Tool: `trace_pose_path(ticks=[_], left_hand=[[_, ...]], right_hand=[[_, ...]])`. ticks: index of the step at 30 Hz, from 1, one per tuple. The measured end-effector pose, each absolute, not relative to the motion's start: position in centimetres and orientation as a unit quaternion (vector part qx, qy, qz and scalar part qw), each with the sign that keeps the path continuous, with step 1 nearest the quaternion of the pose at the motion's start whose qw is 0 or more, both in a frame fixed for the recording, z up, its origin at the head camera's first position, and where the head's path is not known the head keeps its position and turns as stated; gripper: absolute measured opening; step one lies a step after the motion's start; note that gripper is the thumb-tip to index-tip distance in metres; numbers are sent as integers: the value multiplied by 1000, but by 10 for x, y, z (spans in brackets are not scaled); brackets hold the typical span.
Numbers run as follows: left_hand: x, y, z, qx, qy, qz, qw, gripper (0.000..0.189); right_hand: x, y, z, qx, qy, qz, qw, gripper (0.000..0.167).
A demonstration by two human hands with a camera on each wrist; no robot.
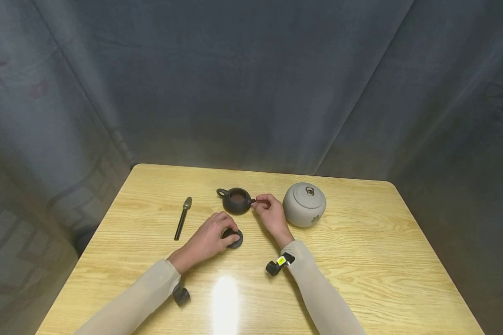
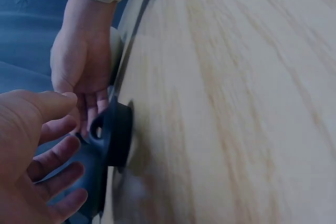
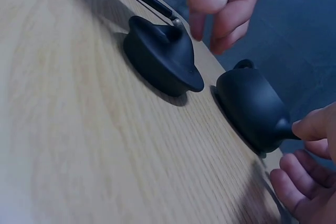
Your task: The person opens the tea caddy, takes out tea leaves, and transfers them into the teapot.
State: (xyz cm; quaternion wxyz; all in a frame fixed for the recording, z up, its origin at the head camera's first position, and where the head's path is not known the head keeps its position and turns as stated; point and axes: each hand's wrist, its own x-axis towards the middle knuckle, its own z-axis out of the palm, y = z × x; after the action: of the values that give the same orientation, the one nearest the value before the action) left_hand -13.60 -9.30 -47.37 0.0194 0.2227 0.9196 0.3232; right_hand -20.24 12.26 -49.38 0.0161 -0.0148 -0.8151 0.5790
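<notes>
A dark, lidless teapot (image 1: 237, 207) stands on the wooden table with its loop handle to the left and its spout to the right. My right hand (image 1: 271, 215) pinches the spout tip between thumb and finger, and its other fingers hang loosely below in the right wrist view. Nearer to me lies the teapot's black lid (image 3: 160, 59), with its arched knob facing up. Just over that lid hovers my left hand (image 1: 213, 236), fingers relaxed and spread. A gap shows between these fingers (image 2: 65, 177) and the lid in the left wrist view.
A round grey lidded jar (image 1: 303, 207) with a metal ring on top stands right of the teapot, close beside my right hand. A dark-handled tool (image 1: 183, 219) with a metal head lies to the left. Grey curtains (image 1: 234, 93) hang behind the table (image 1: 385, 260).
</notes>
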Motion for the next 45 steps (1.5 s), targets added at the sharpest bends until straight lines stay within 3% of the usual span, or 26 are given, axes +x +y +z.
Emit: trace_pose_path(ticks=[31,45], left_hand=[[-121,-82,-453,255,896,363,-6,9],[-118,-73,-450,253,889,381,-1,13]], right_hand=[[-137,145,-478,22,-797,604,-16,33],[-116,162,-463,16,-801,598,-3,33]])
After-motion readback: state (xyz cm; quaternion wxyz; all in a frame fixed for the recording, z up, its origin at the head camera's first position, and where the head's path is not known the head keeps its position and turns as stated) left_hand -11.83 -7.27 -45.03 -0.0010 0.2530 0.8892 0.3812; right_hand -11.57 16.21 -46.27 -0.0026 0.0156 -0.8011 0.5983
